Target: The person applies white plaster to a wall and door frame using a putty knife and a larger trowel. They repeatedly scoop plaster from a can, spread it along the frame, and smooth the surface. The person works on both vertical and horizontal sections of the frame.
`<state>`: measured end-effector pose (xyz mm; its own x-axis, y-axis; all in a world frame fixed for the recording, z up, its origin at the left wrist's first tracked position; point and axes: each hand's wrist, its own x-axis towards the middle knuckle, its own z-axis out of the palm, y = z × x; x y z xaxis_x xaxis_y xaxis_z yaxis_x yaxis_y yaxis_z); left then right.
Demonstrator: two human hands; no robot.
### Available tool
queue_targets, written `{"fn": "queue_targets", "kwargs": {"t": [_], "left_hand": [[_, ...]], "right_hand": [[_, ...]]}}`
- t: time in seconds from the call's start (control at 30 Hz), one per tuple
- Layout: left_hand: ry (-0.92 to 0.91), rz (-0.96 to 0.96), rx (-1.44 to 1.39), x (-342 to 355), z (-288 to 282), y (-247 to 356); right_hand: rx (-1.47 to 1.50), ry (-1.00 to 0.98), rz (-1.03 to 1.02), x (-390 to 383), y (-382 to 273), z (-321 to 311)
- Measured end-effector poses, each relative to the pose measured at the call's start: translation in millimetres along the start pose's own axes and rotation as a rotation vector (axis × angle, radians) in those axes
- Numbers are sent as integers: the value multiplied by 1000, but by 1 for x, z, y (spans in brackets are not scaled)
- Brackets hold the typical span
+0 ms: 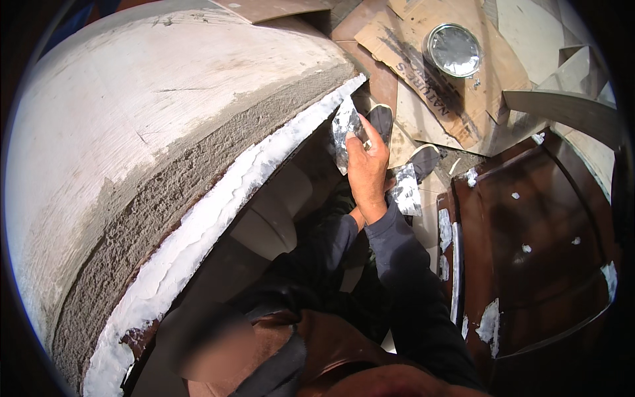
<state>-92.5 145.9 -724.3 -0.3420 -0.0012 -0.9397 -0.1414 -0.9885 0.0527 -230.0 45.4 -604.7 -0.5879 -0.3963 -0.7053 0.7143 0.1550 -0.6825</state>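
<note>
My right hand point(368, 165) grips a flat metal putty spreader point(344, 135), its blade smeared with white and grey. The blade's tip is at the lower edge of a white putty band point(218, 198), near the band's far end. This thick, uneven band follows the curved brown edge below a rough grey mortar strip point(165, 162). Crossing beneath my right wrist, my left hand point(358, 217) is mostly hidden. A second putty-smeared spreader point(405, 190) sticks out to the right, apparently in its fingers.
A pale curved surface point(132, 86) fills the left. An open round tin point(454, 50) stands on cardboard point(413, 46) at the far right. Nearer on the right lies a brown panel point(529, 225) with white filler patches. A dark curved strip point(562, 112) juts in above it. My shoes point(423, 159) are below my hands.
</note>
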Motion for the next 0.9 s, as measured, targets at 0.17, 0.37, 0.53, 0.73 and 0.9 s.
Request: {"fn": "queue_targets", "kwargs": {"t": [0.17,0.37,0.53,0.73,0.9], "left_hand": [[23,0,19,-3,2,-1],[36,5,41,-1,2,-3],[42,11,69,3,0,-5],[91,10,123,7,7,-2],[116,-5,59,5,10,-1]], "right_hand": [[-181,-124,-98,-27,-10,9],[-191,31,-173,-66,-8,-12],[-215,-31,-46,-44,3,-17],[-371,15,-351,-27,8,24],[-506,-135,-398,-48,12,20]]}}
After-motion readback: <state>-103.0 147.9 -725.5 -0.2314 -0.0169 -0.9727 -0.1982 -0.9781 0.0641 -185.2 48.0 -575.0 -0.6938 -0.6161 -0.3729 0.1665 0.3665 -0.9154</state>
